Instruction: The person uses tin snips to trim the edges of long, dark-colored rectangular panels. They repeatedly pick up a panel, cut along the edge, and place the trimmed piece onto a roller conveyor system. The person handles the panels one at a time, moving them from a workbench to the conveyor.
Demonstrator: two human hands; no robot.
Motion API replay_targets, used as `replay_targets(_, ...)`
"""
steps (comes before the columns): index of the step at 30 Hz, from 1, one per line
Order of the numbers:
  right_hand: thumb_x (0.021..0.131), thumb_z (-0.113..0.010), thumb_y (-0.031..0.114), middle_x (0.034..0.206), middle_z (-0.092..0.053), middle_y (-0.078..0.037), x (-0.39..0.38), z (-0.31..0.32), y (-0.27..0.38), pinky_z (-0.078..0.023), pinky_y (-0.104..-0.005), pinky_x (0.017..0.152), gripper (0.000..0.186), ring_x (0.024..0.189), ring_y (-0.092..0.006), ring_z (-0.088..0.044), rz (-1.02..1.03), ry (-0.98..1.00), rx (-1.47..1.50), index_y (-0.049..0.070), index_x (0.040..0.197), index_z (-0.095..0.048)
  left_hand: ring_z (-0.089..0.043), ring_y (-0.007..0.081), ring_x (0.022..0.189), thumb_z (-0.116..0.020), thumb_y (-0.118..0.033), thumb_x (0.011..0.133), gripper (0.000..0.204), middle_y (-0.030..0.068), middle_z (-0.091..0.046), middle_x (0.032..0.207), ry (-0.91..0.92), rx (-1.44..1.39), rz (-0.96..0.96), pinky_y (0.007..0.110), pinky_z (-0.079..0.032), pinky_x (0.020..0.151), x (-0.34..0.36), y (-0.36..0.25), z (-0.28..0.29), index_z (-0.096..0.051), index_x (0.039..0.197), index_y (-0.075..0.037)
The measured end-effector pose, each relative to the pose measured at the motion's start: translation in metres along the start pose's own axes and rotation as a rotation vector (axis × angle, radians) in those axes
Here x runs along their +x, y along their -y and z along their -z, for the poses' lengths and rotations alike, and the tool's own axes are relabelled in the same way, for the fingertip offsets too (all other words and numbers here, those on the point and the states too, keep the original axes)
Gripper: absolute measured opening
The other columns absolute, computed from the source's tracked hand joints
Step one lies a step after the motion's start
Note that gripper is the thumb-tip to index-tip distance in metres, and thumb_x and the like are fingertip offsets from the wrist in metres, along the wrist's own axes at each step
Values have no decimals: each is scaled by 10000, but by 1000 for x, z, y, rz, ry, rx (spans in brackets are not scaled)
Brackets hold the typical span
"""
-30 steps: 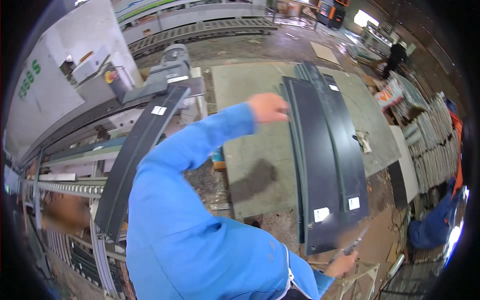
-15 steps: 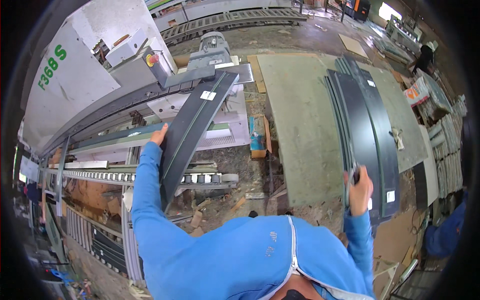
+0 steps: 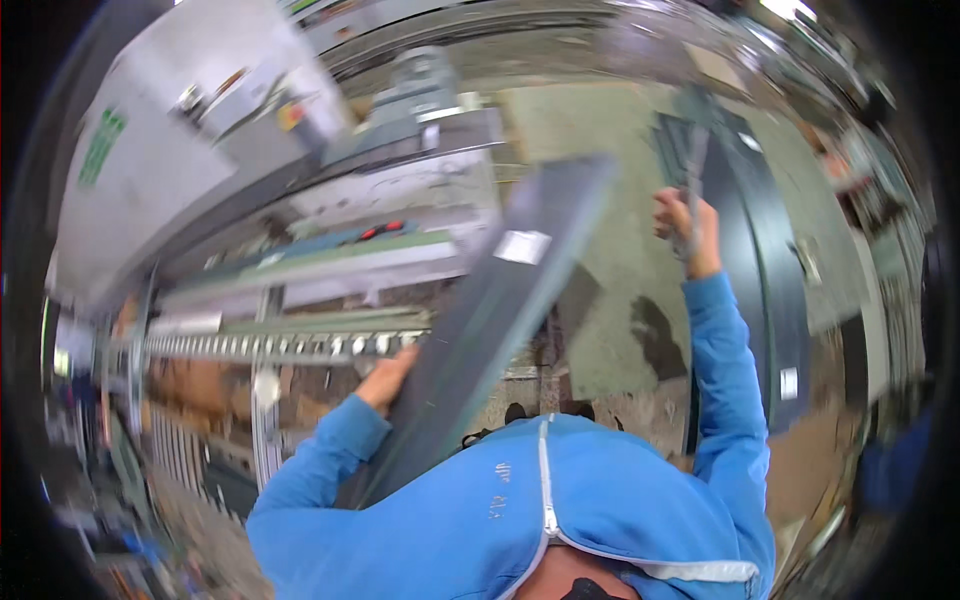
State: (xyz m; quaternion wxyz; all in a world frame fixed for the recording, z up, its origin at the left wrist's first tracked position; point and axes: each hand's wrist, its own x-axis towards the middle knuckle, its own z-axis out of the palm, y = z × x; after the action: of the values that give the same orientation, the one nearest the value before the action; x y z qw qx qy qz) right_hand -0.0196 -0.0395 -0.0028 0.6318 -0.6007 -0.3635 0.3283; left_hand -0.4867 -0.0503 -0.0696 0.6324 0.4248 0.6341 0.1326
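Note:
My left hand (image 3: 388, 380) is closed on the left edge of long dark boards (image 3: 500, 300), which seem to lie one on another. They slant from my body up to the far right, and a white label sticks to the top face. My right hand (image 3: 688, 225) is raised in a fist round a thin grey tool (image 3: 697, 160); motion blurs it, so its kind is unclear. Just right of that hand lies a stack of dark curved-looking boards (image 3: 745, 260) on a pale greenish sheet (image 3: 590, 130).
On the left stands a large white machine (image 3: 190, 120) with a grey motor (image 3: 420, 85). A red and black hand tool (image 3: 382, 230) rests on its ledge. Below it runs a roller rail (image 3: 290, 346). Bundled material (image 3: 900, 280) is piled at the far right.
My left hand has swung the boards right and closer to me, off the machine's edge. My right hand has risen away from the stack, forward and slightly left, still gripping the thin tool.

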Motion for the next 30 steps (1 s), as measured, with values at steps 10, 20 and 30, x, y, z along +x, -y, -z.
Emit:
replay_targets(10,895,-552,336,645,-432,4,14,48,-79,-376,-286,481,310,558,-140,-456,65,284,424,64,1043,-527,-595,154,794,-396,-574,914,629,103,-646,908,221,104,26,310,-499,666,-46,83,-95,-660,1018,-12)
replay_targets(20,856,-598,258,550,-388,8,18,60,-78,-326,-281,409,249,437,-129,-406,-301,488,310,82,745,-462,-566,140,743,-373,-586,914,647,78,-635,860,132,30,195,316,-466,634,-77,106,-144,-652,976,-4)
replay_targets(30,774,-620,204,690,-537,-132,7,120,-40,-423,-378,583,221,660,-313,-558,504,336,-1036,26,803,-493,-473,117,667,-363,-632,895,651,23,-553,736,210,120,139,278,-380,577,-78,157,-161,-625,922,-37)
